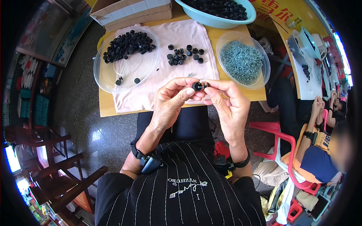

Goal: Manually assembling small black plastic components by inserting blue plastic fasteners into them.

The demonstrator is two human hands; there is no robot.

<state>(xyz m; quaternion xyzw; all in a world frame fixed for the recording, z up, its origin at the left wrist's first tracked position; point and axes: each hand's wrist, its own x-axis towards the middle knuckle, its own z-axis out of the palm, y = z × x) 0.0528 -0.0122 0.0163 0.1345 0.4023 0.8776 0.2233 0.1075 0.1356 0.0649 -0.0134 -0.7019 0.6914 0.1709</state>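
My left hand and my right hand meet above my lap, both pinching one small black round cap between thumbs and fingertips. A short metal tip seems to stick out of the cap toward my right fingers. Just beyond the hands lies a pink cloth on a small wooden table, with several loose black caps on it. Left of them a clear plastic dish holds a heap of black caps.
A clear dish of grey metal screws stands at the table's right. A pale blue basin of black parts and a cardboard box sit at the back. A person on a pink plastic chair sits to my right. Dark wooden chairs stand left.
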